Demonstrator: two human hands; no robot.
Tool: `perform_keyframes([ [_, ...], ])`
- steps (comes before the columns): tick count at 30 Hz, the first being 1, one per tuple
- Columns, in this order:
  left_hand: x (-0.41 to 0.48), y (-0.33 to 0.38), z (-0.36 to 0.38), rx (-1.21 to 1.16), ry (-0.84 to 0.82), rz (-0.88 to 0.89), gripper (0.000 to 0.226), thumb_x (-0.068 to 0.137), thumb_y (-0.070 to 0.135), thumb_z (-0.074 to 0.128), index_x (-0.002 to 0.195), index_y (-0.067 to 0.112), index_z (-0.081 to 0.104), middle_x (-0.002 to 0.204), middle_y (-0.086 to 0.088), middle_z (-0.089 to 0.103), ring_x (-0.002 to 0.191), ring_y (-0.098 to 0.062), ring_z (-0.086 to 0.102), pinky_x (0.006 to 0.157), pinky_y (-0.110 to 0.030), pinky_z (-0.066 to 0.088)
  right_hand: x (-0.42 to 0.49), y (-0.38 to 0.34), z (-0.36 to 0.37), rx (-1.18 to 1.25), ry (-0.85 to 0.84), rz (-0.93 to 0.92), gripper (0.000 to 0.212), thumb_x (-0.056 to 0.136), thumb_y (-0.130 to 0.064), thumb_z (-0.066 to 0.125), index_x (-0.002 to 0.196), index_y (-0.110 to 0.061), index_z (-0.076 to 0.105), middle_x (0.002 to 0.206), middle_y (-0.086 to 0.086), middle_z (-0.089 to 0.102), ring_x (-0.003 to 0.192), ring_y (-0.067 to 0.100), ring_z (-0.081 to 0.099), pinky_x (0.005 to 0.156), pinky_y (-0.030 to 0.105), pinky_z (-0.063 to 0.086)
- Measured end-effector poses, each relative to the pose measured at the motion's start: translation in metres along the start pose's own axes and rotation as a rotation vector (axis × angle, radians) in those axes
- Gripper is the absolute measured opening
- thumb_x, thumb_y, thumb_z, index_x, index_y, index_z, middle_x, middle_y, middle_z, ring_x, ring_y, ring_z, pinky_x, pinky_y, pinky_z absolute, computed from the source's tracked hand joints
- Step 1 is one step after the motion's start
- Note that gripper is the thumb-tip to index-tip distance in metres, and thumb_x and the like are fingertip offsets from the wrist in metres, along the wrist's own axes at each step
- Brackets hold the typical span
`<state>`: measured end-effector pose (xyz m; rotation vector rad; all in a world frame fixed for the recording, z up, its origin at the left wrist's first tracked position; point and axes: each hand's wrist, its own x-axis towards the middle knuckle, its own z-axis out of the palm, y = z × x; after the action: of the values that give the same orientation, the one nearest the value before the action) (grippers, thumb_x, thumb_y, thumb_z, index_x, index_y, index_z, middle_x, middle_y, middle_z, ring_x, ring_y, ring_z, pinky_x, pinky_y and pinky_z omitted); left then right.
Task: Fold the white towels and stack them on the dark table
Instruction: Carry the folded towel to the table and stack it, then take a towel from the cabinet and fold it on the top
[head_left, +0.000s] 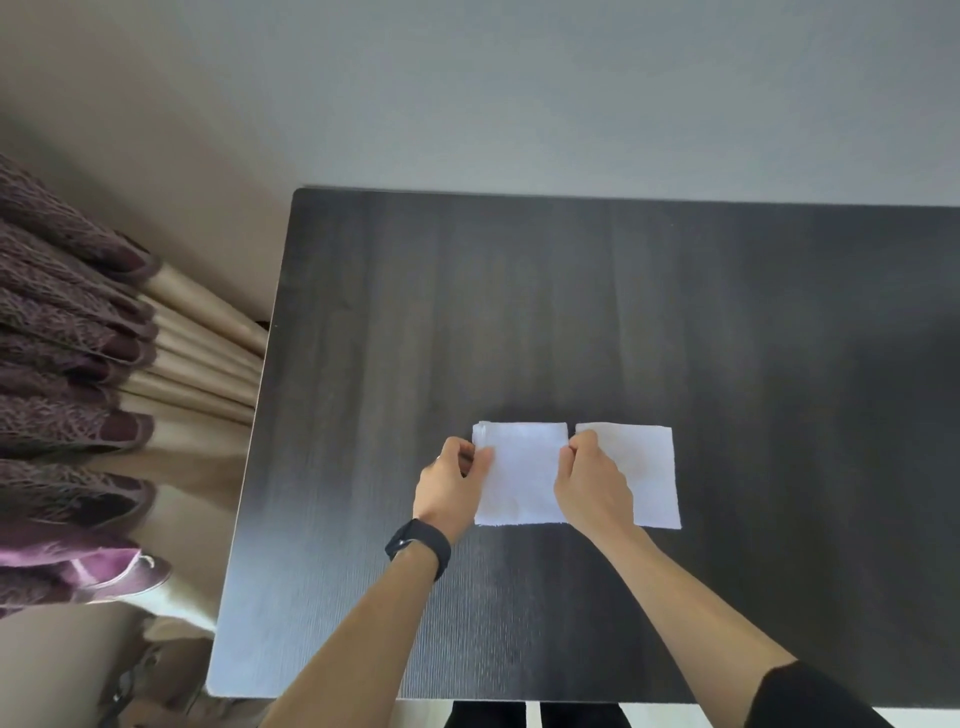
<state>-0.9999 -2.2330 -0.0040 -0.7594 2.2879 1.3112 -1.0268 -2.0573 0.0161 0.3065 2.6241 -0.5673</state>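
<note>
A pale grey wall (571, 78) filled the top of the view, and below it the dark table (519, 291) spread wide, its wood grain running away from the person and its right side cut off by the frame. Purple and beige curtains (78, 364) hung in folds along the table's left edge, their lower part blurred and hard to make out. A black sleeve (810, 696) covered the right upper arm at the bottom corner.

Two folded white towels lay flat on the near middle of the table, just beside each other with a thin strip of table between them. The left towel (524, 478) was held at both sides. The right towel (649, 478) lay untouched, though the right wrist and forearm hid its near left corner.

The left hand (449, 486) pinched the left towel's left edge with curled fingers; the right hand (592, 483) pinched its right edge near the far corner. A black wristband (418, 551) sat on the left wrist.
</note>
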Motion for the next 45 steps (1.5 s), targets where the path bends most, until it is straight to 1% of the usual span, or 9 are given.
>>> perform_keyframes([
  [10,-0.002,-0.001,0.003,0.139,0.061,0.036,0.032,0.093,0.058,0.052,0.106,0.028,0.049,0.103,0.011,0.06,0.086,-0.01,0.061,0.074,-0.04,0.058,-0.002,0.005,0.011,-0.027,0.09,-0.035,0.025,0.105,-0.028,0.03,0.114,-0.01,0.045,0.096,0.002,0.059,0.068,0.021,0.051,0.062,0.031,0.035],
  [14,-0.011,-0.013,0.008,0.456,0.289,0.479,0.05,0.094,0.046,0.055,0.135,0.019,0.048,0.138,-0.001,0.049,0.116,-0.022,0.054,0.09,-0.039,0.051,-0.013,0.01,0.014,-0.038,0.251,-0.186,0.03,0.1,-0.025,0.049,0.123,-0.006,0.053,0.12,0.009,0.055,0.089,0.029,0.059,0.064,0.033,0.048],
  [17,-0.006,-0.021,0.015,0.716,0.219,0.66,0.065,0.097,0.047,0.044,0.154,0.017,0.031,0.161,-0.003,0.027,0.147,-0.022,0.028,0.116,-0.046,0.027,-0.016,0.019,0.024,-0.144,0.318,-0.379,0.039,0.1,-0.023,0.044,0.134,-0.006,0.051,0.142,0.011,0.049,0.126,0.031,0.05,0.095,0.042,0.051],
  [23,0.004,-0.029,0.025,0.805,0.143,0.525,0.064,0.102,0.048,0.03,0.159,0.022,0.013,0.166,0.007,0.005,0.153,-0.015,0.005,0.122,-0.051,0.012,-0.002,0.03,0.044,-0.345,0.122,-0.443,0.061,0.104,-0.036,0.003,0.157,-0.01,0.02,0.164,0.007,0.018,0.152,0.025,0.015,0.119,0.056,0.018],
  [27,0.005,-0.029,0.029,0.823,0.145,0.466,0.065,0.102,0.051,0.027,0.159,0.024,0.01,0.166,0.008,0.005,0.152,-0.014,0.006,0.12,-0.05,0.008,0.003,0.038,0.049,-0.357,0.105,-0.461,0.06,0.104,-0.036,0.01,0.157,-0.01,0.019,0.165,0.005,0.015,0.152,0.023,0.014,0.119,0.057,0.017],
  [31,-0.003,-0.019,0.023,0.892,0.091,0.41,0.065,0.099,0.049,0.031,0.156,0.019,0.024,0.164,0.002,0.02,0.148,-0.02,0.028,0.115,-0.055,0.03,0.0,0.031,0.035,-0.386,0.022,-0.453,0.061,0.102,-0.038,0.015,0.154,-0.011,0.03,0.163,0.006,0.025,0.151,0.026,0.019,0.118,0.058,0.016],
  [35,-0.019,0.021,0.016,0.995,0.061,0.355,0.064,0.091,0.046,0.035,0.145,0.015,0.049,0.158,-0.002,0.035,0.138,-0.025,0.045,0.109,-0.057,0.032,-0.02,0.025,-0.015,-0.305,0.007,-0.412,0.069,0.103,-0.045,0.0,0.143,-0.022,0.052,0.153,0.005,0.045,0.143,0.031,0.037,0.112,0.058,0.023],
  [38,-0.038,0.082,0.013,1.041,-0.005,0.383,0.061,0.099,0.045,0.037,0.155,0.022,0.029,0.165,-0.005,0.015,0.152,-0.024,0.014,0.119,-0.055,0.013,-0.038,0.038,-0.069,-0.242,0.082,-0.39,0.066,0.103,-0.046,0.003,0.135,-0.029,0.058,0.143,-0.001,0.056,0.138,0.028,0.046,0.109,0.054,0.038],
  [45,-0.095,0.265,0.057,0.901,-0.083,0.824,0.052,0.1,0.04,0.041,0.15,0.029,0.032,0.162,0.0,0.023,0.151,-0.022,0.01,0.122,-0.051,0.006,-0.091,0.101,-0.236,-0.075,0.472,-0.238,0.061,0.093,-0.057,0.02,0.14,-0.034,0.052,0.149,-0.009,0.048,0.15,0.018,0.021,0.122,0.047,0.02],
])
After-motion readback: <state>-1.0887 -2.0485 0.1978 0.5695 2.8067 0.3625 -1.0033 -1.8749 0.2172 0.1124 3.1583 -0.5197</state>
